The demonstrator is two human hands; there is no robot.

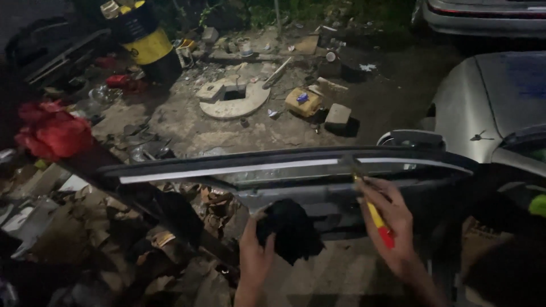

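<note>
My left hand point(254, 254) grips a crumpled black cloth point(289, 229) and presses it against the inner panel of a detached dark car door point(296, 170) that lies across the view. My right hand point(389, 227) holds a screwdriver with a yellow and red handle point(379, 223); its tip points up at the door's top edge beside the bright trim strip point(227, 169). Both hands sit low on the door's inner face, the cloth between them.
A silver car point(489, 102) stands at right, another car point(483, 14) behind it. A red cloth point(52, 133) lies at left. A yellow and black drum point(145, 40), a round concrete slab point(234, 98), a yellow container point(303, 101), blocks and cardboard scraps litter the dirt ground.
</note>
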